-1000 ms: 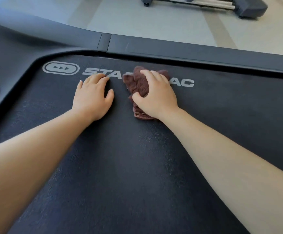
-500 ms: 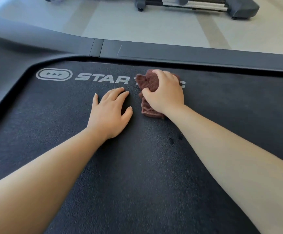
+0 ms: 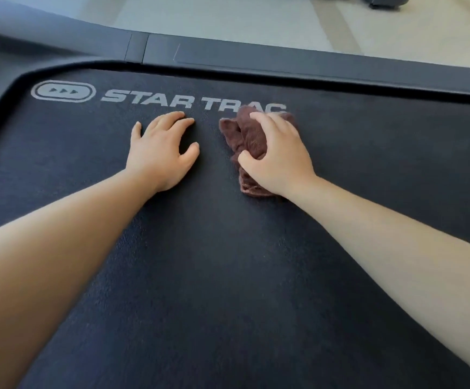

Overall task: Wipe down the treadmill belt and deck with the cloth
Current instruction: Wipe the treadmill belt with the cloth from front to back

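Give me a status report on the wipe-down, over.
Right grip holds brown cloth on belt, over the logo end. Left grip rests on belt, apart from cloth. Nothing in the way.

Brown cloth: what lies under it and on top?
On top, the right hand grips it. Under the cloth lies the treadmill belt; the cloth hides the lower part of the last letters of the logo.

There's the crumpled brown terry cloth [image 3: 249,136], bunched on the black textured treadmill belt [image 3: 214,276] just past centre toward one o'clock, covering the end of its white STAR TRAC lettering [image 3: 149,98]. The dark grey deck rail [image 3: 312,61] runs across at twelve o'clock.
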### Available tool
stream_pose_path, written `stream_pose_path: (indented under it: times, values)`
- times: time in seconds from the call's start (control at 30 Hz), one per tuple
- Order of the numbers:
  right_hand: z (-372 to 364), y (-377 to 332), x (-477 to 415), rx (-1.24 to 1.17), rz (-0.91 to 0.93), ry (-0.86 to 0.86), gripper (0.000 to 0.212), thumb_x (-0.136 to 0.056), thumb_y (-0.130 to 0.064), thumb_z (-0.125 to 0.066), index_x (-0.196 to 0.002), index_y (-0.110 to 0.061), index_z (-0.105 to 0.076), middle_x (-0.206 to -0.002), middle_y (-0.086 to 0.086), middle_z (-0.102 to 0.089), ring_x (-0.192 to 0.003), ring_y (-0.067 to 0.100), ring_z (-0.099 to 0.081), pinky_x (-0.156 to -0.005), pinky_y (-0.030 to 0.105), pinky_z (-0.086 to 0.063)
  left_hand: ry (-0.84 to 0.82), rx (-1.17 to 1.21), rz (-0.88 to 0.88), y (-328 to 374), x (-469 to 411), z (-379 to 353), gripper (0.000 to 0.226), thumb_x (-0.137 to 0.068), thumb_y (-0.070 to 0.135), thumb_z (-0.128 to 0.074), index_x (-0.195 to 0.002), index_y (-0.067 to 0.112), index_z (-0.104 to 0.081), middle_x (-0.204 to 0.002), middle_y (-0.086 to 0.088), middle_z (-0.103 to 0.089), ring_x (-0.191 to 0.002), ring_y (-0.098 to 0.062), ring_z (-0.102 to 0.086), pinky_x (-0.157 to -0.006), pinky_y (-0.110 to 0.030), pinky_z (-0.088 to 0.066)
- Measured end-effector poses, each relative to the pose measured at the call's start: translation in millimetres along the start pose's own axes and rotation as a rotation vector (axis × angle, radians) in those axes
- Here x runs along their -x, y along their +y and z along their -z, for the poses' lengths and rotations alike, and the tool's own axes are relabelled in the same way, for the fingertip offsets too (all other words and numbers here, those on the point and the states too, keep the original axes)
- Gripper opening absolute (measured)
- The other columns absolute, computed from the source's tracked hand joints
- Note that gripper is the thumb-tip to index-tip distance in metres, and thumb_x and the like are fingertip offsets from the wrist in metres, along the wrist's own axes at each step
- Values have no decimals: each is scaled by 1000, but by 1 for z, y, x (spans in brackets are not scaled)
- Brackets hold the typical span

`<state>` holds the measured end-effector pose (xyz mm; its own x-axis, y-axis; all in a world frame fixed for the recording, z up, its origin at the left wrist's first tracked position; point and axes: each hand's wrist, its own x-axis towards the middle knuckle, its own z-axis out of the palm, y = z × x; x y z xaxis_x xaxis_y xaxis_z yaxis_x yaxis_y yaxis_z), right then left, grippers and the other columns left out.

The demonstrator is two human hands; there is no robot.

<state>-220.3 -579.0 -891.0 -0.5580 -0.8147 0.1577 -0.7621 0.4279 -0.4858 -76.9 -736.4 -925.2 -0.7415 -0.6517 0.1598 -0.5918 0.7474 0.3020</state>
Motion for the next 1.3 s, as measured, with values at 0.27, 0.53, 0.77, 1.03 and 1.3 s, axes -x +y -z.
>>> stream_pose_path:
  times: [0.27,0.53,0.77,1.03,1.3]
  values:
    - [26,6,132,-13,-22,-17,67,-79,-40,-59,-141,-23,-39,-147,-5,-36,-138,13,-25,-110,33,-25,-30,3,47,25,45,2,54,-95,41,-40,-142,17,-34,-154,-6,-25,-142,-25,-16,-114,-50,-9]
    - [13,15,76,-18,-86,99,62,-78,-44,-59,-135,-24,-45,-140,-6,-45,-132,18,-35,-105,42,-33,-108,-59,46,65,90,-2,63,-92,51,-35,-146,19,-27,-156,-5,-16,-144,-24,-7,-113,-55,-4]
    - [10,23,40,11,-100,75,67,-78,-49,-56,-138,-24,-40,-142,-1,-42,-132,23,-33,-103,45,-34,-122,-92,105,87,100,1,60,-94,46,-35,-146,17,-25,-157,-5,-16,-144,-23,-8,-114,-54,-7]
    - [28,41,84,25,-24,58,69,-78,-46,-59,-139,-22,-40,-146,-1,-38,-135,21,-31,-104,45,-34,-146,-74,-6,105,98,-4,54,-94,43,-37,-144,25,-31,-154,0,-23,-142,-19,-14,-107,-68,-8]
    - [40,63,76,-20,-131,98,64,-77,-41,-60,-136,-23,-44,-144,-5,-41,-136,17,-30,-109,45,-30,-134,-6,-140,102,45,-20,55,-93,46,-32,-144,27,-31,-154,5,-22,-142,-15,-14,-109,-62,-2]
